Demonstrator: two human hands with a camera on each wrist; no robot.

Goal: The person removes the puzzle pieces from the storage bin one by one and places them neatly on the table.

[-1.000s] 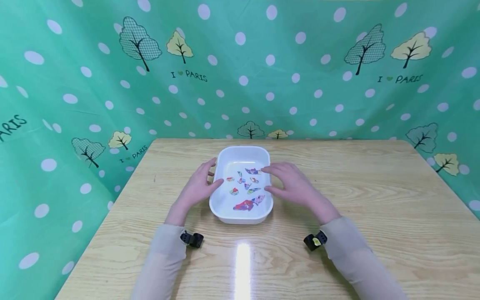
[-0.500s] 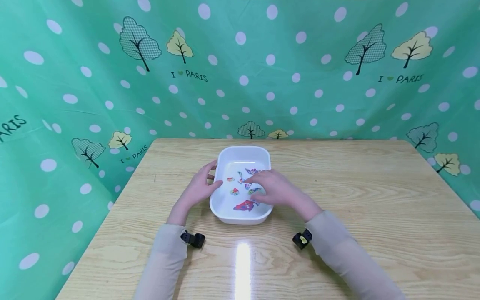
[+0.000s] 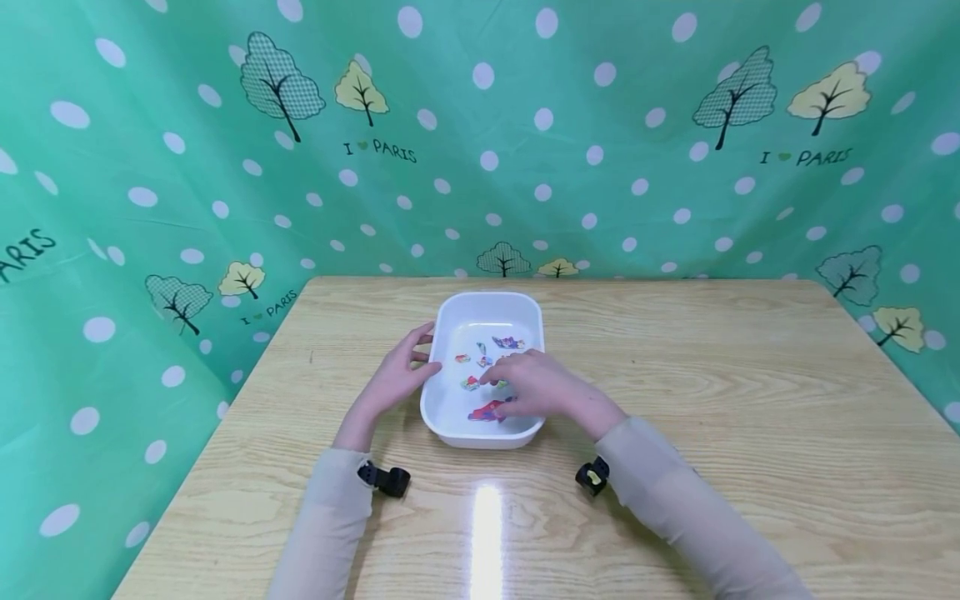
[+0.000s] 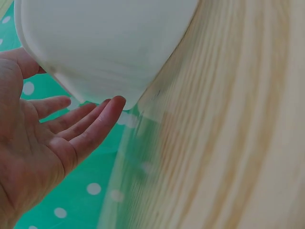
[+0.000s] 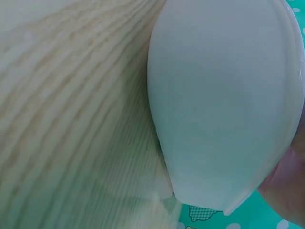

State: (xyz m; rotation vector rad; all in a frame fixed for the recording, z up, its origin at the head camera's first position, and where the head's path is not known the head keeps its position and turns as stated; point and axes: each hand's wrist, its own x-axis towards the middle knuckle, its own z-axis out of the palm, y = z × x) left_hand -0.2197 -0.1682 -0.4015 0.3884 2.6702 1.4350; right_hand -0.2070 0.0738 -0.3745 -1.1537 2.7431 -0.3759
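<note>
A white plastic tub (image 3: 444, 417) stands on the wooden table, holding several small, flat, colourful cut-out pieces on its bottom. My left hand (image 3: 393, 375) holds the tub's left side, thumb over the rim and fingers along the outer wall; the left wrist view shows the fingers (image 4: 90, 131) by that wall. Over the right wall reaches my right hand (image 3: 536, 385), low above the pieces, thumb and index finger apart. Its thumb overlaps a red piece (image 3: 486, 411), and its index fingertip is beside a red-and-green piece (image 3: 470, 383). Some pieces at the right are hidden under this hand.
A purple piece (image 3: 508, 342) lies toward the tub's far right, and a small red piece (image 3: 462, 358) toward its left. The light wood table (image 3: 720, 375) extends widely to the right. Behind it hangs a green dotted cloth (image 3: 540, 167).
My right hand has moved left from the tub's right rim to over the pieces, then slightly nearer to me. The left hand and the tub stay nearly where they were.
</note>
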